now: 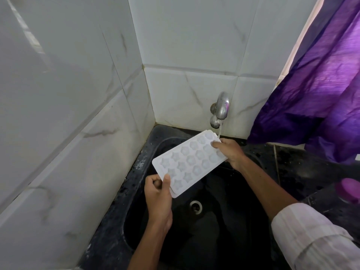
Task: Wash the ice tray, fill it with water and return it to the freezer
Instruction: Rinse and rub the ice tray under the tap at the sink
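Observation:
A white ice tray (188, 162) with several star- and flower-shaped cells is held slanted above a black sink (136, 191). My left hand (158, 193) grips its near left corner, thumb on top. My right hand (229, 152) holds the far right end, fingers over the rim. A thin stream of water runs from the metal tap (221, 110) on the tiled wall and lands at the tray's far end beside my right fingers.
White marbled tiles close in the left and back. A purple curtain (321, 84) hangs at the right, over the dark counter (292, 162). A pink object (350, 190) lies at the right edge. The drain (195, 207) sits in the basin below the tray.

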`<state>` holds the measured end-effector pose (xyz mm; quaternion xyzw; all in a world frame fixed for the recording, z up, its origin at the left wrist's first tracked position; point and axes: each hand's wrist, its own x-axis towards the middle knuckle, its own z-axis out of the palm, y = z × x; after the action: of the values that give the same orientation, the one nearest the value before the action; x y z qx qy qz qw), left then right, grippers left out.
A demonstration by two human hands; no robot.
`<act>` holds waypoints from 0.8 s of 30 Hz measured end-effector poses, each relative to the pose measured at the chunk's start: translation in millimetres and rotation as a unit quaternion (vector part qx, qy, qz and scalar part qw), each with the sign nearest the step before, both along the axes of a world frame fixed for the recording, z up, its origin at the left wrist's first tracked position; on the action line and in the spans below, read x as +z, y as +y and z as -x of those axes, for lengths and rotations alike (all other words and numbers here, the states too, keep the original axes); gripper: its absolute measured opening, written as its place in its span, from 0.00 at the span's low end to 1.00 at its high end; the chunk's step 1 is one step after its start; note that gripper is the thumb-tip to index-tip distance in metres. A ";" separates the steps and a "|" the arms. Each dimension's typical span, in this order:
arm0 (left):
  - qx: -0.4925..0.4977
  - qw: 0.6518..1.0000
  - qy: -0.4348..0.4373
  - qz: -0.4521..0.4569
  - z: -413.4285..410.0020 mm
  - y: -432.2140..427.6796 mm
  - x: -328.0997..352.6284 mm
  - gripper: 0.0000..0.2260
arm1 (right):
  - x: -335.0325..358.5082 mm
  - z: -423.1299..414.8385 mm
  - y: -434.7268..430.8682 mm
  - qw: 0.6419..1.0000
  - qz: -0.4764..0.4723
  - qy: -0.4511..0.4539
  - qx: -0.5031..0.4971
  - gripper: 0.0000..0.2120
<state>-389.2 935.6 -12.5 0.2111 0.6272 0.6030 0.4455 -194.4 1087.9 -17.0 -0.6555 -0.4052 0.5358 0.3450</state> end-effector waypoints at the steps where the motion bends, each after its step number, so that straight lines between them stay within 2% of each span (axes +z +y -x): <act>1: -0.001 0.999 0.038 -0.015 0.6 0.7 1.3 0.05 | -3.6 1.1 -2.0 1.000 0.010 0.018 -0.002 0.08; 4: -0.025 0.979 0.191 -0.064 1.9 1.1 6.3 0.06 | -17.3 5.7 -7.1 0.998 0.029 0.057 -0.006 0.12; 9: -0.105 0.892 0.410 -0.162 12.9 0.7 -0.8 0.05 | -31.6 8.1 -10.4 0.997 0.036 0.059 -0.020 0.09; 12: -0.162 0.847 0.469 -0.190 18.4 -2.4 -15.9 0.13 | -35.9 5.7 -11.9 0.997 0.040 0.052 -0.035 0.09; 15: -0.177 0.827 0.498 -0.192 18.4 -5.5 -24.9 0.13 | -40.4 -1.9 -12.2 0.997 0.054 0.039 -0.040 0.10; 17: -0.145 0.849 0.474 -0.181 16.8 -5.0 -26.4 0.07 | -42.7 -6.5 -12.8 0.996 0.058 0.037 -0.049 0.09; 18: -0.111 0.876 0.442 -0.157 15.3 -3.9 -24.4 0.04 | -43.6 -8.3 -13.4 0.996 0.056 0.036 -0.055 0.09; 21: -0.004 0.968 0.247 -0.042 9.0 4.9 -18.6 0.07 | -41.4 -10.4 -15.1 0.996 0.035 0.037 -0.078 0.07; 24: 0.045 0.997 0.068 0.007 4.8 15.1 -20.1 0.05 | -35.3 -11.1 -13.7 0.996 0.010 0.044 -0.079 0.05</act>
<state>-394.0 950.8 -32.6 0.2194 0.6693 0.6022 0.3758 -183.3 1074.2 -52.4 -0.6648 -0.3312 0.5394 0.3966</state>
